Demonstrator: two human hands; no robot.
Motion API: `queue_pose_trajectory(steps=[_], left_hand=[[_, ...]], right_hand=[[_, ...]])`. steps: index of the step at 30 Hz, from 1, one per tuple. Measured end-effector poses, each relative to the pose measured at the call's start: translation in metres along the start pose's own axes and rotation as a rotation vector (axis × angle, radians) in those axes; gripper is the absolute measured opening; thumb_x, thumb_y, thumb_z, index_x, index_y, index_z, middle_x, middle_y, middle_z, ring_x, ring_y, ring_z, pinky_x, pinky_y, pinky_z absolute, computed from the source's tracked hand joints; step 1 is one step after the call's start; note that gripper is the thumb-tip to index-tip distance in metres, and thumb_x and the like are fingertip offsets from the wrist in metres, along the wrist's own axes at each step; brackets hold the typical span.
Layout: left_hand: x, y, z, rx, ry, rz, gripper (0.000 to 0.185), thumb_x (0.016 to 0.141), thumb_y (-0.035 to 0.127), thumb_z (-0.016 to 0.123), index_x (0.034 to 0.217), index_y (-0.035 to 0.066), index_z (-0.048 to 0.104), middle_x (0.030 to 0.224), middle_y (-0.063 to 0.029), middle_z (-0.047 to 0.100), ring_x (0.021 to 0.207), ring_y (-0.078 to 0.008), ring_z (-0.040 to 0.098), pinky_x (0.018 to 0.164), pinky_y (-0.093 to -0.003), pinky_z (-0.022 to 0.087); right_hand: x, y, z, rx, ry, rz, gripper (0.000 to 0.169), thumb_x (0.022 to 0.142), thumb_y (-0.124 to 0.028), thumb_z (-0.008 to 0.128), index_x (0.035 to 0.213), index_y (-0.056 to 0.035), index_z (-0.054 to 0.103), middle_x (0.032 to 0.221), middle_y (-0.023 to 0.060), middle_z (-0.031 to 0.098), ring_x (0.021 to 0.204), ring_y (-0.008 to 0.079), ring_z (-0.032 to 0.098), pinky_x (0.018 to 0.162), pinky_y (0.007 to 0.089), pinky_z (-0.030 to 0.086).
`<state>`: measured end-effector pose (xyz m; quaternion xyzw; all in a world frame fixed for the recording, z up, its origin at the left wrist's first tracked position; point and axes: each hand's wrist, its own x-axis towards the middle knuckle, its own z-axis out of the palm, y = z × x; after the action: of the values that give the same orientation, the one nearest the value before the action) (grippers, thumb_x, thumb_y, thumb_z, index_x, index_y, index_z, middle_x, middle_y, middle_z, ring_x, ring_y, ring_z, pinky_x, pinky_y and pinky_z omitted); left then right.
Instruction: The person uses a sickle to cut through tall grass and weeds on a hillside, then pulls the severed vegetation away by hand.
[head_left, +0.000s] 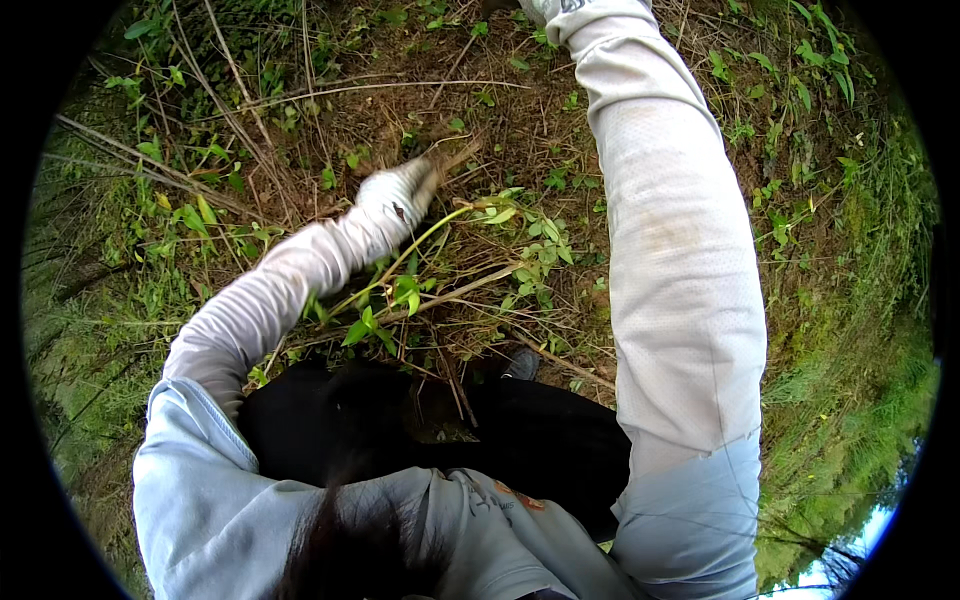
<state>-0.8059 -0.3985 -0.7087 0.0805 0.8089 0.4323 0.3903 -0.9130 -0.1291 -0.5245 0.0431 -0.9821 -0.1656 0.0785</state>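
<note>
My left hand, in a pale covering and blurred, reaches low over the slope. Tan dry stalks show right at its fingertips; whether the fingers grip them is unclear. Just below that hand, a bent green stem with leaves arches over brown twigs. My right arm, in a soiled white sleeve, stretches to the top edge. Only a sliver of my right hand shows there, and its fingers are cut off. Beside it at the edge is a small dark thing, too cropped to name.
Long dry stems cross the ground at upper left. A thick cut-looking stick lies before my black-clad knees. One grey shoe shows between plants. Green grass covers the slope at right.
</note>
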Motion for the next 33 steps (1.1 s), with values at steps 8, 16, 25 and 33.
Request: queue_pose_trajectory(steps=[8, 16, 25, 33], left_hand=[[-0.123, 0.005, 0.036, 0.486, -0.363, 0.191, 0.036, 0.093, 0.032, 0.045, 0.107, 0.002, 0.06, 0.083, -0.0177, 0.066, 0.079, -0.0346, 0.064, 0.068, -0.0422, 0.052], [-0.05, 0.108, -0.015, 0.964, -0.666, 0.233, 0.058, 0.089, 0.048, 0.051, 0.124, 0.001, 0.05, 0.117, -0.0239, 0.053, 0.11, -0.036, 0.052, 0.093, -0.0476, 0.045], [0.215, 0.134, -0.206, 1.478, 0.314, 0.016, 0.106, 0.075, 0.062, 0.062, 0.148, 0.013, 0.003, 0.154, -0.0118, 0.003, 0.142, -0.0286, 0.006, 0.114, -0.0462, 0.009], [0.308, 0.072, -0.306, 1.023, 0.48, -0.393, 0.134, 0.055, 0.058, 0.081, 0.147, 0.026, -0.01, 0.154, -0.0111, 0.002, 0.14, -0.0329, 0.013, 0.111, -0.0508, 0.021]], right_hand=[[-0.03, -0.016, -0.002, 0.167, -0.305, 0.017, 0.019, 0.081, -0.017, 0.064, 0.097, -0.0084, 0.067, 0.096, 0.0141, 0.066, 0.088, 0.0262, 0.065, 0.077, 0.0332, 0.052], [0.036, 0.008, 0.01, 0.154, -0.74, 0.039, 0.024, 0.082, -0.017, 0.061, 0.105, -0.0133, 0.069, 0.087, 0.0118, 0.069, 0.08, 0.0265, 0.066, 0.075, 0.0355, 0.053], [0.08, -0.023, 0.001, 0.215, -0.986, 0.085, 0.024, 0.089, -0.027, 0.057, 0.104, -0.0094, 0.064, 0.084, 0.0092, 0.068, 0.076, 0.0278, 0.064, 0.073, 0.039, 0.053], [0.038, -0.02, 0.001, 0.321, -0.538, 0.011, 0.013, 0.083, -0.017, 0.06, 0.089, -0.006, 0.064, 0.066, 0.0144, 0.062, 0.063, 0.0319, 0.061, 0.059, 0.0413, 0.049]])
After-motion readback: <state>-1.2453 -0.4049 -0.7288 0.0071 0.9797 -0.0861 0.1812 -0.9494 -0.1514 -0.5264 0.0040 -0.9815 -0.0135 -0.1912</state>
